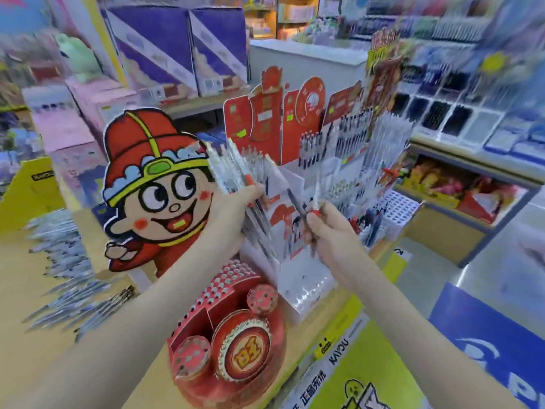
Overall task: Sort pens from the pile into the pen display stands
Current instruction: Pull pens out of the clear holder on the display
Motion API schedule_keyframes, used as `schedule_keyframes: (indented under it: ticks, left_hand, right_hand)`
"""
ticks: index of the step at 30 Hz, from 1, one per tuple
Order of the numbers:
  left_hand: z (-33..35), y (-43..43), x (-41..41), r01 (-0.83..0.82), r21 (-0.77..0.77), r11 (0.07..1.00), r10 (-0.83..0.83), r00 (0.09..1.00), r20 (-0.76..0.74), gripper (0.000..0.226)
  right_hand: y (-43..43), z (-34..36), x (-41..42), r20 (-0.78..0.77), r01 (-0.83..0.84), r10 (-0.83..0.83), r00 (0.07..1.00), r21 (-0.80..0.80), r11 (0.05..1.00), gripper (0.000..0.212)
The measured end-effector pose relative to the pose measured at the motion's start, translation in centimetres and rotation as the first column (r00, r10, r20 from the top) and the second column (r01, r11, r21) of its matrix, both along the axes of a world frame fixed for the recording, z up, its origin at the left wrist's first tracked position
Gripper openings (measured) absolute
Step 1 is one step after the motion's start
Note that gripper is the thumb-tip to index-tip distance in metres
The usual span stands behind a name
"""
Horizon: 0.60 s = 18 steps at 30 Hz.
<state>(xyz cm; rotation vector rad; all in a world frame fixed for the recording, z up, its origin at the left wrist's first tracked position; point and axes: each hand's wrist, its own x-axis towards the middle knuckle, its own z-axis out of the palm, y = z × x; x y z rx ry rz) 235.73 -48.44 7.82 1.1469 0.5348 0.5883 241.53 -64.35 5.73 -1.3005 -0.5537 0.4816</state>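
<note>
My left hand grips a fanned bundle of pens, held up in front of the tiered white and red pen display stand. My right hand pinches two pens, one dark and one with a red tip, just before the stand's middle rows. A large pile of loose pens lies on the wooden tabletop at the left. Many pens stand upright in the stand's back rows. The view is blurred by motion.
A cartoon character cutout with a red hat stands left of the stand. A low red round display sits near the table's front edge. Shelves with stationery run along the right; purple boxes stand behind.
</note>
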Motion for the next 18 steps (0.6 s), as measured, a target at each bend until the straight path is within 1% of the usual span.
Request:
schedule_keyframes:
  ticks: [1, 2, 5, 6, 8, 10, 12, 14, 16, 18]
  left_hand:
    - [-0.1, -0.3, 0.4, 0.008, 0.016, 1.000, -0.008, 1.000, 0.000, 0.022]
    - [-0.1, -0.5, 0.9, 0.024, 0.007, 1.000, -0.024, 1.000, 0.014, 0.027]
    - [0.0, -0.9, 1.8, 0.034, -0.014, 0.999, -0.034, 0.999, 0.030, 0.015]
    - [-0.1, -0.8, 2.1, 0.023, -0.038, 0.999, -0.022, 0.999, 0.029, 0.016]
    - [0.1, -0.5, 2.6, -0.031, -0.044, 0.999, 0.032, 0.999, 0.035, 0.025]
    - [0.4, -0.3, 3.2, -0.088, -0.024, 0.996, 0.089, 0.996, 0.031, 0.030]
    - [0.9, -0.1, 4.0, -0.149, -0.003, 0.989, 0.149, 0.988, 0.025, 0.030]
    - [1.2, 0.4, 5.2, -0.211, -0.009, 0.977, 0.211, 0.977, 0.019, 0.029]
    - [2.0, 0.7, 6.2, -0.286, -0.043, 0.957, 0.287, 0.958, 0.011, 0.031]
    - [2.7, 1.1, 7.2, -0.362, -0.084, 0.928, 0.363, 0.932, -0.004, 0.040]
  right_hand:
    - [0.6, 0.4, 0.5, 0.033, -0.016, 0.017, 0.999, -0.027, 0.999, 0.017]
    - [1.2, 0.7, 0.9, 0.063, -0.032, 0.035, 0.997, -0.049, 0.998, 0.015]
    - [2.8, 1.2, 2.2, 0.133, -0.073, 0.088, 0.987, -0.112, 0.991, 0.011]
    - [3.2, 1.3, 2.7, 0.155, -0.091, 0.112, 0.981, -0.140, 0.986, 0.010]
    - [4.0, 1.4, 3.9, 0.208, -0.144, 0.187, 0.960, -0.206, 0.968, 0.009]
    - [4.8, 1.7, 5.6, 0.243, -0.229, 0.291, 0.925, -0.254, 0.940, 0.017]
    - [5.4, 2.3, 7.4, 0.255, -0.324, 0.393, 0.884, -0.273, 0.906, 0.022]
    - [6.0, 2.8, 9.6, 0.232, -0.418, 0.476, 0.848, -0.258, 0.871, 0.025]
    - [6.4, 3.0, 12.1, 0.226, -0.458, 0.512, 0.829, -0.253, 0.853, 0.024]
    - [7.0, 3.2, 14.9, 0.284, -0.415, 0.478, 0.831, -0.256, 0.873, 0.021]
